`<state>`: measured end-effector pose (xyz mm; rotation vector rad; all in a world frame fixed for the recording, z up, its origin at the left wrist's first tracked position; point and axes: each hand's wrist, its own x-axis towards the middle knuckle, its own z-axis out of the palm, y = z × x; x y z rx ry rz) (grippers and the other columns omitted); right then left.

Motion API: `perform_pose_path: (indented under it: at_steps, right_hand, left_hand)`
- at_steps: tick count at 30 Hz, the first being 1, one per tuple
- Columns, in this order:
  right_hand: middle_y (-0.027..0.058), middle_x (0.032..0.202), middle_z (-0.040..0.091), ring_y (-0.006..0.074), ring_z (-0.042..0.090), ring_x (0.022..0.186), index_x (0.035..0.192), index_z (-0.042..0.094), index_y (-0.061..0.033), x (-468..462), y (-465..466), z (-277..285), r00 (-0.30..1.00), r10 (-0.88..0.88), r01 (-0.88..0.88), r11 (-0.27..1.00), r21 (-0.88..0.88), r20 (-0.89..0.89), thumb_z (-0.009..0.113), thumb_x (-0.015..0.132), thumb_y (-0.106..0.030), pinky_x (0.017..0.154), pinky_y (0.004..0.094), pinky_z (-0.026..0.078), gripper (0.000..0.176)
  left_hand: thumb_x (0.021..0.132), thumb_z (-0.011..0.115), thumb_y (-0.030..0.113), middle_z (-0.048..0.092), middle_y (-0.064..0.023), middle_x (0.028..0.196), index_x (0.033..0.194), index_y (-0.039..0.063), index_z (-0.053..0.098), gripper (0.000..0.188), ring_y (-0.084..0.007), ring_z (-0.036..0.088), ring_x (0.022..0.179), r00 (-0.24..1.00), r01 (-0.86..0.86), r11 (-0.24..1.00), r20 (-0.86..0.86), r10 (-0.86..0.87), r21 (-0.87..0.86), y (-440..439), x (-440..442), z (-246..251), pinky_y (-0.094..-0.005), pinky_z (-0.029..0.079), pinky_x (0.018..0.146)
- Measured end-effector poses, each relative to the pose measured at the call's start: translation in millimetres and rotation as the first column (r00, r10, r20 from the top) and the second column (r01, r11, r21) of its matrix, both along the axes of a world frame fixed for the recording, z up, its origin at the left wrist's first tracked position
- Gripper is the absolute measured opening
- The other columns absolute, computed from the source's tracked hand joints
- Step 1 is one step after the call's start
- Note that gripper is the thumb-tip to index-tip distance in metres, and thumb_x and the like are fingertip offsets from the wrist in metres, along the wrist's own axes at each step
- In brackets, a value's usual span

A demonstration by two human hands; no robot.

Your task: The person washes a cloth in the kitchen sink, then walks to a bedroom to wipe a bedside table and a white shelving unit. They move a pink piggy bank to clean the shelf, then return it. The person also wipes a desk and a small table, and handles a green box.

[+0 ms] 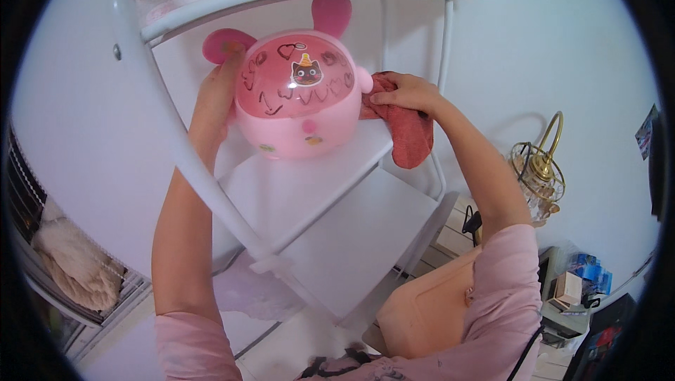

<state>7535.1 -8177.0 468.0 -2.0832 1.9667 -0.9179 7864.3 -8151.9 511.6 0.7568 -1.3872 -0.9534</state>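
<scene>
A round pink plastic container (327,135) with a see-through pink front cover (279,77) and two ear-shaped parts sits on a white shelf (316,170) of a metal-framed rack. Dark scribbled marks and a black cat sticker (307,72) show on the cover. My left hand (216,88) grips the container's left side, its fingers at the base of the left ear (227,46). On the other side, my right hand (407,91) holds a red cloth (410,138) against the shelf, close to the container's round side knob (364,80). Part of the cloth droops past the shelf edge.
A white rack post (184,154) slants in front of my left forearm. Below lies a lower white panel (353,238). A brass lamp with hanging crystals (541,170) stands at the right, near a cabinet bearing small boxes (567,288). Cream plush fabric (79,259) is at the left.
</scene>
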Motion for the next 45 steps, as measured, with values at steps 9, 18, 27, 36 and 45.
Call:
perform_pose_path:
  at_steps: [9,18,27,36,45]
  right_hand:
    - [0.0174,0.106,0.068,0.0307,0.064,0.099,0.111,0.070,-0.0107,-17,-20,2,0.999,-0.026,0.031,0.993,-0.118,0.043,0.068,0.066,-0.029,0.086,0.0367,0.050,0.049]
    - [0.0075,0.128,0.061,0.0282,0.056,0.118,0.132,0.057,-0.0208,-8,-19,-3,0.995,-0.009,0.019,0.994,0.105,-0.099,0.061,0.073,-0.059,0.100,0.0371,0.041,0.070]
    - [0.0090,0.129,0.060,0.0298,0.056,0.119,0.133,0.056,-0.0247,-5,-20,-7,0.990,0.023,-0.005,0.992,0.128,-0.143,0.062,0.071,-0.054,0.100,0.0370,0.041,0.069]
    - [0.0075,0.124,0.063,0.0283,0.058,0.114,0.132,0.057,-0.0251,6,-9,1,0.996,0.050,-0.043,0.994,0.101,-0.072,0.062,0.070,-0.053,0.097,0.0359,0.043,0.068]
    - [0.0063,0.133,0.057,0.0269,0.055,0.119,0.129,0.059,-0.0256,-25,-52,-25,0.999,0.044,-0.044,0.998,-0.049,-0.007,0.066,0.068,-0.063,0.103,0.0407,0.038,0.072]
  left_hand:
    - [0.090,0.068,0.027,0.064,-0.0106,0.107,0.116,-0.004,0.059,0.042,-0.0160,0.061,0.095,0.971,0.182,0.983,-0.148,-0.185,-0.038,-11,-12,9,-0.0304,0.052,0.080]
    - [0.087,0.072,0.024,0.066,-0.0075,0.104,0.113,0.000,0.064,0.036,-0.0155,0.062,0.092,0.987,0.099,0.960,-0.095,-0.127,-0.264,-19,-20,0,-0.0295,0.052,0.079]
    - [0.083,0.071,0.032,0.069,-0.0072,0.099,0.105,0.002,0.068,0.037,-0.0146,0.063,0.089,0.997,0.009,0.941,0.073,0.016,-0.339,-31,-29,9,-0.0295,0.051,0.079]
    - [0.082,0.072,0.031,0.069,-0.0075,0.099,0.108,0.002,0.068,0.039,-0.0148,0.064,0.092,0.952,-0.060,0.903,0.249,0.180,-0.425,-26,-38,23,-0.0294,0.050,0.082]
    - [0.087,0.072,0.031,0.063,-0.0084,0.116,0.124,-0.001,0.058,0.051,-0.0168,0.060,0.105,0.934,0.337,0.882,0.000,-0.357,-0.329,-6,-40,2,-0.0320,0.050,0.090]
